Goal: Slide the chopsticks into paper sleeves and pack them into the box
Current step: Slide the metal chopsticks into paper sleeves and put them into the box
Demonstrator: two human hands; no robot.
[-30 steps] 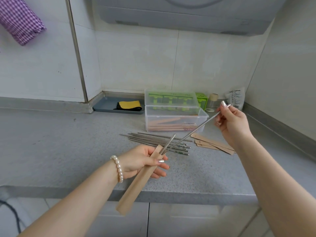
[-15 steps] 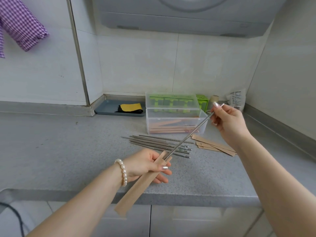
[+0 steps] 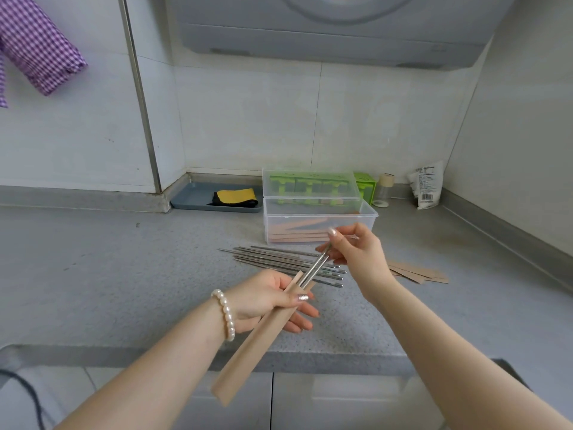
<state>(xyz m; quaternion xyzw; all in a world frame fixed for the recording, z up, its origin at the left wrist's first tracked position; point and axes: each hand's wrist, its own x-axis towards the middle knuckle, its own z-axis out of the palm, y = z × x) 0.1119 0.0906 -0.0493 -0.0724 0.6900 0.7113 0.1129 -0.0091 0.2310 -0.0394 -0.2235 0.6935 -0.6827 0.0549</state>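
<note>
Near frame centre the right hand (image 3: 356, 252), pinching the chopsticks (image 3: 314, 268), has pushed them deeper into the paper sleeve (image 3: 263, 333) gripped by the left hand (image 3: 266, 301), so this pair is nearly sheathed.

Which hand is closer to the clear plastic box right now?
Right. The right hand is just in front of the clear plastic box; the left hand holds the paper sleeve nearer the counter edge.

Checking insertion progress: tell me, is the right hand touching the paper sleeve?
Apart. The head view shows the right hand pinching the chopsticks well above the paper sleeve, bare metal between them.
</note>
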